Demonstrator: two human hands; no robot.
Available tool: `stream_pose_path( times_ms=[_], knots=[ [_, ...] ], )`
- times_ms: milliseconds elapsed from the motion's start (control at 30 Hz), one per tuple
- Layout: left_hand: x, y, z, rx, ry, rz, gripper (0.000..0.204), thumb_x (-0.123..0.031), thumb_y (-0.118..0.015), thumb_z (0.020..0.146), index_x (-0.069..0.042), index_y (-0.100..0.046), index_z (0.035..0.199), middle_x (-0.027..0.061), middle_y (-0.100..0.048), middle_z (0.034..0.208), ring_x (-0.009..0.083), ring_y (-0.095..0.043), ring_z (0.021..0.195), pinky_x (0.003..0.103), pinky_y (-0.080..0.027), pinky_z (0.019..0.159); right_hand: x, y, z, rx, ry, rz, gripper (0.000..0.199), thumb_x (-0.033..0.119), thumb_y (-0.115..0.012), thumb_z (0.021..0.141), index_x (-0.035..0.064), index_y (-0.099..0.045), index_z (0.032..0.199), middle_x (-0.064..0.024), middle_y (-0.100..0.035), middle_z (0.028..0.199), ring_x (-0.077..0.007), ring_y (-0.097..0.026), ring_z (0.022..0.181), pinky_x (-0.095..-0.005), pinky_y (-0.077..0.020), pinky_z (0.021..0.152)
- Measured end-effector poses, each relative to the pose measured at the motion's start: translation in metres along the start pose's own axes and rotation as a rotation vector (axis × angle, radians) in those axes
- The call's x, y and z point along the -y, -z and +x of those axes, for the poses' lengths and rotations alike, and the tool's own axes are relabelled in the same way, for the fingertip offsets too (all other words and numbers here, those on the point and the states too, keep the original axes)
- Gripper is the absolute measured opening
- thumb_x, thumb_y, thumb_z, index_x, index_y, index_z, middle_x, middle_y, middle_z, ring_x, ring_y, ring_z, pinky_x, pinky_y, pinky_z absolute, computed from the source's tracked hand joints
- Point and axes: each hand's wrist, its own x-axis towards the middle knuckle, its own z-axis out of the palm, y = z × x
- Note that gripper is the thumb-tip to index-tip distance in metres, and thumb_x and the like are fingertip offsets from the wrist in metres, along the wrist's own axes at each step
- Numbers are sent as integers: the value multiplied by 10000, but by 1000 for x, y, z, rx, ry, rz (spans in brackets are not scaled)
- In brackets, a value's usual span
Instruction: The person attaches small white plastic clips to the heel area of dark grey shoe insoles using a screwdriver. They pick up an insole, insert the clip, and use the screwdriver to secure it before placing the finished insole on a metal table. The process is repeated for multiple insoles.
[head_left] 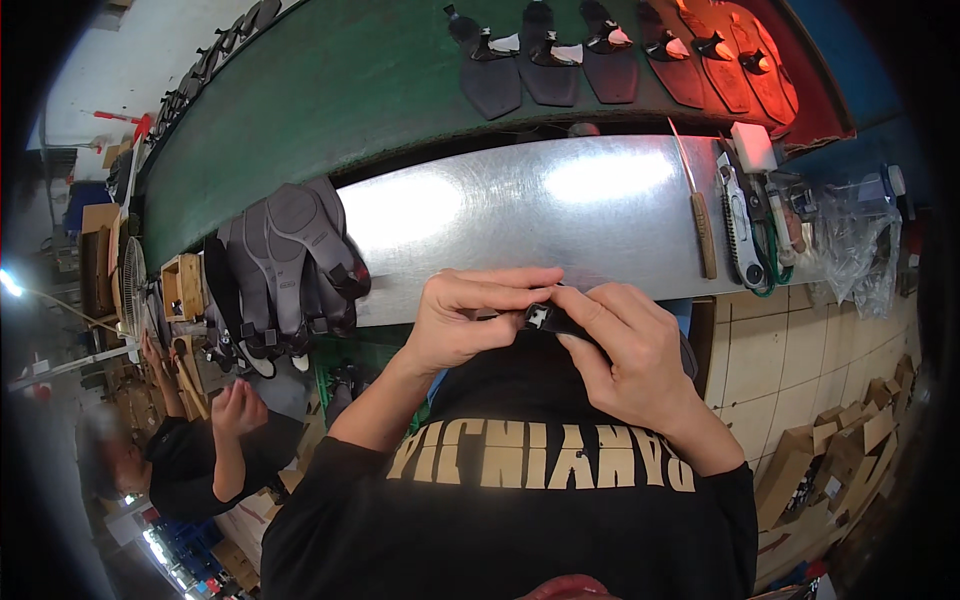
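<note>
Close in front of my chest, both my hands meet on a small black shoe-strap piece (562,323) with a white patch at its end. My left hand (465,312) pinches it from the left, the fingers pointing right. On the other side my right hand (632,345) has thumb and fingertips closed around the dark part. Much of the piece is hidden by the fingers. Beyond my hands is a shiny metal bench top (480,215). A pile of grey-black shoe soles (285,255) lies at its left end.
A green conveyor belt (330,90) carries dark soles with straps (540,60), some under red light. An awl (703,225), a utility knife (740,225) and clear plastic bags (860,245) lie right. Cardboard boxes (830,465) stand lower right. A co-worker (215,450) is at left.
</note>
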Motion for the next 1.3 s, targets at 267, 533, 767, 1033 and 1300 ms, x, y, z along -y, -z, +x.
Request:
stream_pose_path(
  times_ms=[267,533,767,1033,1300],
  knots=[
    [-4,-15,4,-182,307,-102,400,67,-450,869,-25,-619,1219,173,-566,1309,226,-615,1108,275,-606,745,-17,-13,-2,-35,-233,313,334,4,-676,740,28,-624,1069,-134,-642,876,-302,-640,794,-349,-503,709],
    [-4,-17,3,-193,336,-108,425,87,-461,860,-34,-605,1242,176,-554,1323,215,-625,1093,268,-596,769,-19,-16,-3,-22,-199,287,171,-4,-685,722,45,-664,885,-97,-628,829,-268,-629,748,-340,-490,653],
    [0,-21,0,-200,281,-93,433,103,-517,837,-31,-607,1239,181,-556,1319,148,-658,971,251,-591,762,-20,-17,-3,-16,-119,168,168,13,-698,711,51,-670,873,-82,-582,781,-267,-601,702,-350,-475,616],
    [-1,-17,5,-265,449,-115,414,105,-528,780,13,-647,1166,137,-650,1177,101,-664,843,214,-574,709,-25,-15,-1,118,-108,201,227,49,-733,696,85,-673,911,-72,-567,817,-253,-604,746,-348,-476,641],
    [-2,-13,11,-224,525,-107,382,94,-535,783,10,-668,1132,130,-666,1146,101,-666,851,203,-566,691,-28,-22,-11,99,-196,267,264,96,-778,671,106,-656,905,-53,-560,811,-239,-603,730,-332,-471,637]
  ],
)
